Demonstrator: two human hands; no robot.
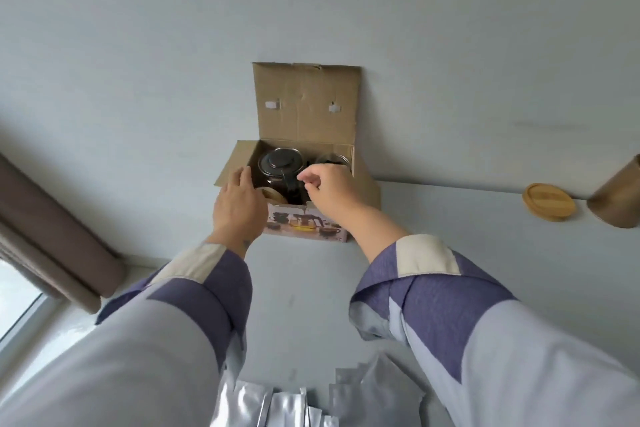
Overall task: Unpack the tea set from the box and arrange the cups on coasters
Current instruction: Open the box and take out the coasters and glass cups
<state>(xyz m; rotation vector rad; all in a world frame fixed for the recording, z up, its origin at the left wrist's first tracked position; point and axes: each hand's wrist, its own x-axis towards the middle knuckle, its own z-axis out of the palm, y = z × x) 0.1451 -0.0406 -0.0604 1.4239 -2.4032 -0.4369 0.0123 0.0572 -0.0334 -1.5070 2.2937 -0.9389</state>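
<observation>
An open cardboard box [304,104] stands at the table's far edge against the wall, its lid flap upright. Inside sits a glass teapot [280,163] with a dark lid, a glass cup [332,159] to its right, and a round wooden coaster [274,197] at the front left. My left hand [239,204] reaches over the box's left front corner, fingers fairly straight, next to the coaster. My right hand [327,189] hovers over the box's right front with fingers curled; I cannot see anything in it. A second wooden coaster [549,200] lies on the table at the right.
A brown cylindrical canister [620,198] stands at the far right edge beside the coaster. Silvery foil packets [277,406] lie at the table's near edge. A brown curtain [52,236] and a window are at the left. The table [450,236] is pale grey.
</observation>
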